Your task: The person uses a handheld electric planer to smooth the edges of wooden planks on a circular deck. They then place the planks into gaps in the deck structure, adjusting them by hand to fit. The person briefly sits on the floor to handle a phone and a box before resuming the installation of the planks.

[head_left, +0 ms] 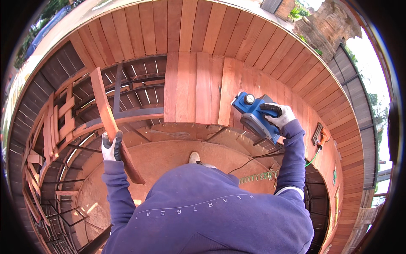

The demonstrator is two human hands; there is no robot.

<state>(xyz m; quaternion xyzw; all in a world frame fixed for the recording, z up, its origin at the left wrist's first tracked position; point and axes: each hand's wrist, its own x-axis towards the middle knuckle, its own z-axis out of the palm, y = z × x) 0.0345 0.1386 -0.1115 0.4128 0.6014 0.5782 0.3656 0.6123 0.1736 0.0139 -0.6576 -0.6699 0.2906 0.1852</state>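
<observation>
A long reddish wooden board (104, 106) slants up from my left side, its far end over the open metal frame. My left hand (112, 147), in a white and dark glove, is closed around its lower half. My right hand (282, 117), gloved too, grips the black handle of a blue electric planer (256, 115). The planer is tilted over the inner edge of the bench slats (192, 89); whether it touches them I cannot tell. Several fitted slats lie side by side between the two hands.
A curved backrest of upright boards (198, 27) rings the far side. Bare metal framing (139, 113) shows at left, with loose boards (50, 122) on it. An orange nail gun (324, 137) rests at right. A green coiled hose (262, 177) and dark cord (247, 163) run beside me.
</observation>
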